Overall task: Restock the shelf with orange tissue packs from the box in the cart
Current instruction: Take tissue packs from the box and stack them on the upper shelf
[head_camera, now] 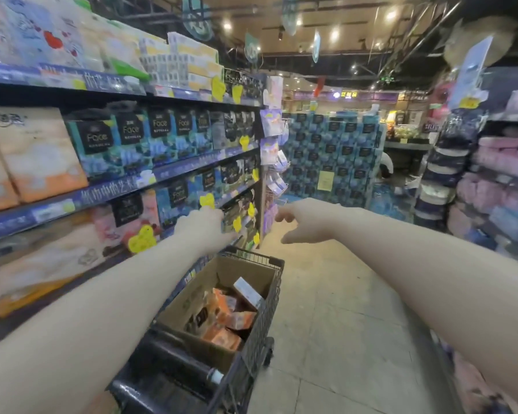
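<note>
Both hands up at the shelf, orange packs down in the box!
Head view: left hand (205, 225) was against dark packs (237, 209) on the shelf (174, 172), fingers hidden, grip unclear; right hand (305, 222) hung spread, empty. Orange tissue packs (232, 319) lay in the box (189, 297) in the cart (251, 256). Risk: a nudge could dislodge yellow tags (207, 201) or edge packs. Cart hugged the shelf; open floor (341, 294) lay right.

Box (189, 297) open from above — cart wire wall (265, 321) rings it.
</note>
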`<state>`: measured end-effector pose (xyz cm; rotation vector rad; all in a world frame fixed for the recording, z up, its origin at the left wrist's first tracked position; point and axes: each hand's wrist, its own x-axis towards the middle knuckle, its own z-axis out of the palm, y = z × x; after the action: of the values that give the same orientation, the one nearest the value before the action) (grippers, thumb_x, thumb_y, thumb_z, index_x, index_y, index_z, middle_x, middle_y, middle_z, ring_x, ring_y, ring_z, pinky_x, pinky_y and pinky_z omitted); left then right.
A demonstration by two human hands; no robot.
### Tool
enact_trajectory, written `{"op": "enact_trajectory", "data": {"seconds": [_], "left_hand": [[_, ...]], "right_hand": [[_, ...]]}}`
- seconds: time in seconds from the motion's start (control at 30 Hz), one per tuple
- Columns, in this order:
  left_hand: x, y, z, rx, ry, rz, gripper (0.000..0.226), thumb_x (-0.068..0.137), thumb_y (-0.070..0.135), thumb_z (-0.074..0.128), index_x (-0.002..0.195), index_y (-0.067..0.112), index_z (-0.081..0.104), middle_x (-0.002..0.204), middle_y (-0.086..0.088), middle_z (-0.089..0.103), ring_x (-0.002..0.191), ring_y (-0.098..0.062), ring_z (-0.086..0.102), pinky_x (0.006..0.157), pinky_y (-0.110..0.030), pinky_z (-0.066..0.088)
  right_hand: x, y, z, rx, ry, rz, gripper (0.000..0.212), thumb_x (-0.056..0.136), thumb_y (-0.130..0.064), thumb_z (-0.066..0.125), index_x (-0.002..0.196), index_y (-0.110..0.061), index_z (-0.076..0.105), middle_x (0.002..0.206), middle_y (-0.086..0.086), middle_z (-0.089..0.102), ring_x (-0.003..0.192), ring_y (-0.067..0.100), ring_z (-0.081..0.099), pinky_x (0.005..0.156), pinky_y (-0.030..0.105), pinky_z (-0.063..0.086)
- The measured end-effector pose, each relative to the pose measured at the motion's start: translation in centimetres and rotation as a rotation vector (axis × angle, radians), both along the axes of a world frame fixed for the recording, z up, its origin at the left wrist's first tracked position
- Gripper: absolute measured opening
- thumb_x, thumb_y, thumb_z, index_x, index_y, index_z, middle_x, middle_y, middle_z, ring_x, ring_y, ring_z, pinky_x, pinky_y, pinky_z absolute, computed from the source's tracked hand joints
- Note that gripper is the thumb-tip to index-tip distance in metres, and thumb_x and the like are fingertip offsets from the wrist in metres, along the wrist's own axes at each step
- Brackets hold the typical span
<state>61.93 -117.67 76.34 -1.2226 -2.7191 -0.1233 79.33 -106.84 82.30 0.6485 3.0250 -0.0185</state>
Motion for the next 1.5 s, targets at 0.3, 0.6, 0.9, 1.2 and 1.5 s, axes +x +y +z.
{"op": "enact_trajectory", "data": {"seconds": [0.3,0.6,0.9,1.2,1.5], "left_hand": [[-7.7,10.3,-8.7,-0.069,-0.201,0.043,0.065,0.084,0.065,0.048,0.131,0.019,0.049,0.128,-0.006,0.052,0.100,-0.026,0.061,0.078,-0.038,0.054],[-11.7,14.2,-16.2,-0.127,-0.346,0.220,0.062,0.084,0.063,0.050,0.128,0.020,0.052,0.131,-0.004,0.050,0.115,-0.027,0.055,0.089,-0.038,0.050],[-12.7,20.3,-22.5,-0.069,-0.582,0.607,0.067,0.085,0.059,0.052,0.137,0.016,0.045,0.138,-0.004,0.048,0.120,-0.021,0.053,0.095,-0.032,0.048],[-13.2,26.2,-25.8,-0.055,-0.748,0.741,0.060,0.084,0.053,0.056,0.132,0.018,0.048,0.134,-0.005,0.047,0.117,-0.022,0.054,0.096,-0.035,0.047],[-21.2,30.9,-30.8,0.096,-0.898,0.808,0.051,0.081,0.048,0.062,0.124,0.022,0.051,0.126,-0.007,0.054,0.115,-0.025,0.054,0.089,-0.029,0.045]], "right_hand": [[-6.5,12.4,-6.2,-0.114,-0.082,-0.059,0.053,0.092,-0.034,0.059,0.140,-0.020,0.043,0.142,0.004,0.047,0.127,0.024,0.046,0.100,0.034,0.041],[-15.0,22.5,-15.0,-0.285,-0.171,0.074,0.056,0.091,-0.034,0.060,0.141,-0.016,0.042,0.144,0.005,0.046,0.129,0.023,0.045,0.101,0.032,0.039],[-22.1,35.0,-21.9,-0.391,-0.359,0.269,0.062,0.090,-0.036,0.061,0.144,-0.016,0.038,0.147,0.004,0.043,0.133,0.022,0.042,0.104,0.030,0.036],[-28.5,40.4,-27.9,-0.479,-0.447,0.360,0.060,0.090,-0.035,0.060,0.143,-0.019,0.039,0.146,0.003,0.045,0.132,0.023,0.045,0.108,0.037,0.039],[-35.6,41.6,-34.2,-0.472,-0.500,0.324,0.059,0.089,-0.039,0.058,0.143,-0.022,0.040,0.142,0.002,0.049,0.128,0.021,0.048,0.105,0.036,0.043]]}}
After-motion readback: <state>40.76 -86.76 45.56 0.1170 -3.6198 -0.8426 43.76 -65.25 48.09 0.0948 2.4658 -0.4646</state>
